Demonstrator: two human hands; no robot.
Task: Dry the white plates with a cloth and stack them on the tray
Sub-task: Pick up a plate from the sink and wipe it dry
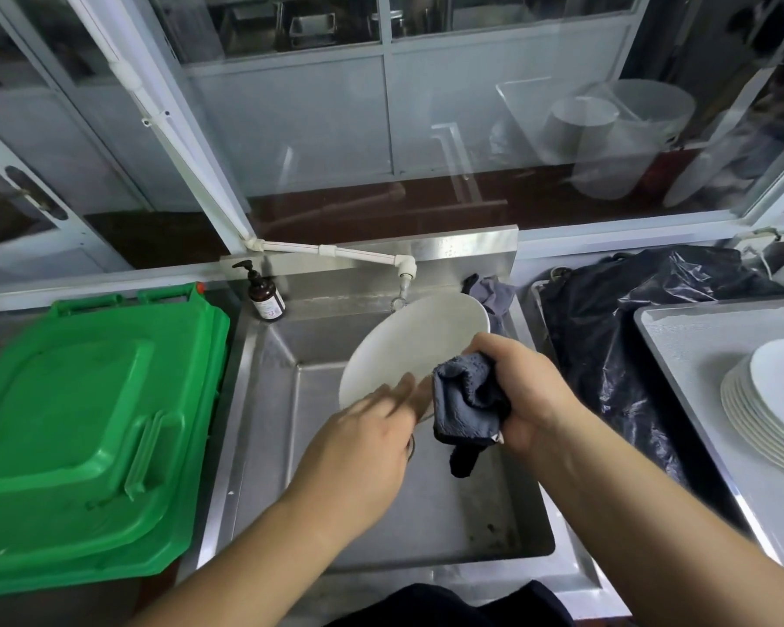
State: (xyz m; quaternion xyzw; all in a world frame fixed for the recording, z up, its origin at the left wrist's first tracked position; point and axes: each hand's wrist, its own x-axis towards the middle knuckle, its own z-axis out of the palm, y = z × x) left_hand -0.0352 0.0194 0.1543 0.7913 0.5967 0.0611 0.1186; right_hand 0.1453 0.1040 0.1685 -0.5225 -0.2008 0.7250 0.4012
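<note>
Steel sink [263, 400] — left hand [367, 427] flat on plate [408, 346]; right hand [523, 391] grips cloth [467, 400].

Steel sink [268, 445] in the middle, white pipe tap [406, 270] over its back edge. Brown pump bottle [263, 294] on the back left corner, grey rag [494, 294] bunched on the back right. Green plastic crate lid [87, 423] left of the sink. Black plastic bag [616, 337] to its right. Glass-fronted cabinets [381, 106] behind, white buckets [607, 129] inside.
</note>
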